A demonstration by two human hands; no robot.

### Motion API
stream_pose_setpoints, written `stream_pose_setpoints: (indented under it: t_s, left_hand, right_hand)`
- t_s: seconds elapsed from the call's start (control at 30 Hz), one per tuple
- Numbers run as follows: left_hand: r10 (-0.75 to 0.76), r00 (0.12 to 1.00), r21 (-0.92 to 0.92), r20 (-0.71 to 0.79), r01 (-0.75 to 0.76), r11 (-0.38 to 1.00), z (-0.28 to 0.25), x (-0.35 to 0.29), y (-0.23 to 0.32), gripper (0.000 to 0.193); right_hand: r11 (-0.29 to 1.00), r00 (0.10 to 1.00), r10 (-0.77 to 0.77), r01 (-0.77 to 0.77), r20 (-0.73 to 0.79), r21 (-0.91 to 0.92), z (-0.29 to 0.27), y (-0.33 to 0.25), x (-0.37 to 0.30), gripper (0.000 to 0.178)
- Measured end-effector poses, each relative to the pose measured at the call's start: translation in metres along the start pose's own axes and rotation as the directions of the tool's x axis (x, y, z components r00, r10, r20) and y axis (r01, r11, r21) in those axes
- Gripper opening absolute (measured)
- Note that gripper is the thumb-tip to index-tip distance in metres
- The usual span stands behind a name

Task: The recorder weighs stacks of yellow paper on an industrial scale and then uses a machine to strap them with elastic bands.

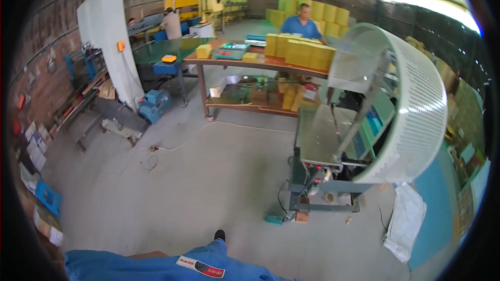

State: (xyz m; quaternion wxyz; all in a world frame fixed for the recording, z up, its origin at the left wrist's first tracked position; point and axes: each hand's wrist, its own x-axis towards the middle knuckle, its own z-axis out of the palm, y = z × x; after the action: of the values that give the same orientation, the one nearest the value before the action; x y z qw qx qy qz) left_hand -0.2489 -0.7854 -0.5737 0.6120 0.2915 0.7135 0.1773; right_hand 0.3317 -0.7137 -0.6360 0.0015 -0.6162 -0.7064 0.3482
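Neither of my hands shows. Along the lower edge runs my blue work shirt (156, 268), with a small piece of bare forearm (148, 254) behind it and one dark shoe (220, 235) beyond. The nearest equipment is a machine with a metal table (319, 134) and a large white perforated guard (422, 104), ahead to the right. A teal foot pedal (273, 220) lies on the floor by its base.
A wooden workbench (239, 63) bears yellow blocks (302, 52) and a scale (230, 51); a co-worker in blue (301, 25) is behind it. A white cable (224, 123) crosses the floor. Left are a tall white machine (112, 36) and blue motor (155, 106); right lies a white sack (405, 221).
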Motion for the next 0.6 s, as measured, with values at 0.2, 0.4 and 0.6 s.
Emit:
stream_pose_setpoints:
  t_s: [0.2,0.4,0.6]
  left_hand:
    - [0.019,0.995,0.052,-0.097,-0.014,0.999,-0.06,0.032,0.047,0.054]
    - [-0.012,0.994,0.182,-0.11,0.032,0.983,-0.089,0.053,0.116,0.052]
    - [0.042,0.986,0.389,-0.162,0.025,0.921,-0.145,0.117,0.258,0.05]
  right_hand:
    - [0.992,0.992,-0.123,0.122,0.04,0.024,-0.006,-0.065,0.141,0.029]
    - [0.985,0.986,-0.137,0.126,0.094,0.114,-0.006,-0.122,0.206,0.031]
    - [0.782,0.887,0.461,-0.39,-0.03,0.485,-0.068,-0.143,0.328,0.03]
